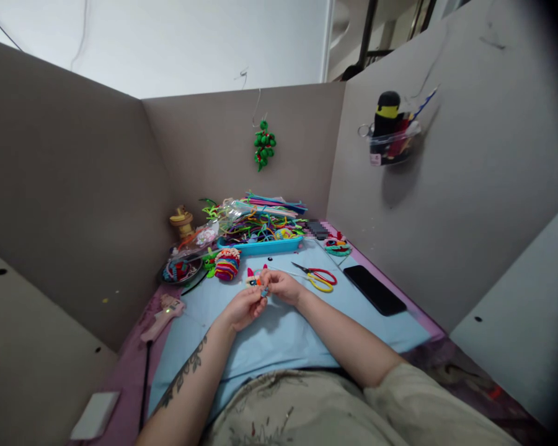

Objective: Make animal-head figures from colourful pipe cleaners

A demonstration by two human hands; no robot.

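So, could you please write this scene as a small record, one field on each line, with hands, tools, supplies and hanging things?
Left hand: fingertips pinching a small blue-grey piece, too small to identify
Right hand: fingertips at the same piece; grip unclear
Tools: scissors with red and yellow handles; pink glue gun at left
Supplies: blue tray heaped with colourful stems
Device: black phone at right
Hanging: green ornament, back panel; clear container, right panel

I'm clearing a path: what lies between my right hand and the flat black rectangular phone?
Metal-bladed scissors with red and yellow loops lie there, in the head view.
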